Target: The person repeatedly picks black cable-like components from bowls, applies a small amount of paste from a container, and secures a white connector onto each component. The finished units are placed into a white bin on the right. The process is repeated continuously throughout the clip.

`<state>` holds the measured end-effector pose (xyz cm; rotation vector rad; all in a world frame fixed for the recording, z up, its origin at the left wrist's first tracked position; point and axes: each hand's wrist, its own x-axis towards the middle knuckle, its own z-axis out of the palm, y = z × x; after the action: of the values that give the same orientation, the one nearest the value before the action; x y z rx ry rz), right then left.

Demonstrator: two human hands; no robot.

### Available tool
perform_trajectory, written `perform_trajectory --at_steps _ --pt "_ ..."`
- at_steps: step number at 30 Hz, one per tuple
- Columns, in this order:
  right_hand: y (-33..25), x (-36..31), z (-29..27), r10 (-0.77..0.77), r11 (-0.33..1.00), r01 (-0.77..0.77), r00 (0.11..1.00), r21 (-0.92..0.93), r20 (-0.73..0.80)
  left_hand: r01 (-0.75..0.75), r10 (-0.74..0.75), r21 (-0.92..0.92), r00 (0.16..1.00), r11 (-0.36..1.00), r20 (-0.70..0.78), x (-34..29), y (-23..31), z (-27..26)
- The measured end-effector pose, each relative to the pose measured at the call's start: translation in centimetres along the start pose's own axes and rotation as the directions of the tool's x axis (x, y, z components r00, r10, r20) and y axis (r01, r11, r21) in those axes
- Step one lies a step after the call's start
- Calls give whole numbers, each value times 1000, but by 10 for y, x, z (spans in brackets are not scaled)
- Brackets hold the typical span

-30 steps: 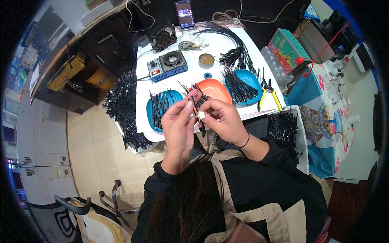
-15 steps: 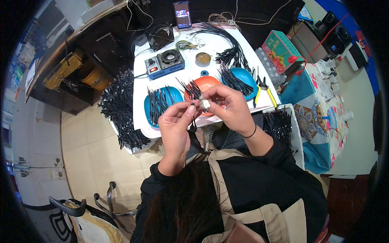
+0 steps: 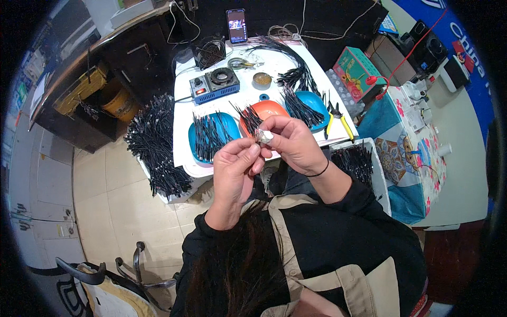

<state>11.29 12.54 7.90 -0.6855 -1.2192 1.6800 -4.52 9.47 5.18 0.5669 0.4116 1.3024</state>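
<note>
Both my hands meet in front of the near edge of the white table. My left hand is pinched on a thin black cable, whose end shows only as a dark tip at the fingers; the rest is hidden. My right hand closes its thumb and fingers around a small crumpled white piece, pressed against the cable end. Beyond the hands stand a blue tray and an orange tray, each with black cables. Another blue tray with cables stands at right.
Yellow-handled pliers lie at the table's right edge. Farther back are a blue-sided heater unit, a round tin, a fan and a propped phone. Bundled black cables pile up at left; a white bin holds more at right.
My hands have come closer together, the white piece now at the left fingertips. The black cable that hung below my left hand is now out of sight. The view has shifted slightly.
</note>
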Motion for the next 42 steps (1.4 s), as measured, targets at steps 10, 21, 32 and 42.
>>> perform_trajectory --at_steps 10,21,32,42 --pt "-9 -3 15 10 991 -7 1000 -131 23 -37 38 82 999 996 -9 -15 9 -4" --pt "1 -27 36 -407 832 372 913 -411 3 -78 77 30 997 997 19 -29 4 0" --pt "3 -47 30 -1 934 -50 990 354 144 -21 26 -36 992 999 128 -47 3 11" --pt "-22 -52 25 -76 987 92 990 -131 120 -44 26 160 993 986 118 -53 8 19"
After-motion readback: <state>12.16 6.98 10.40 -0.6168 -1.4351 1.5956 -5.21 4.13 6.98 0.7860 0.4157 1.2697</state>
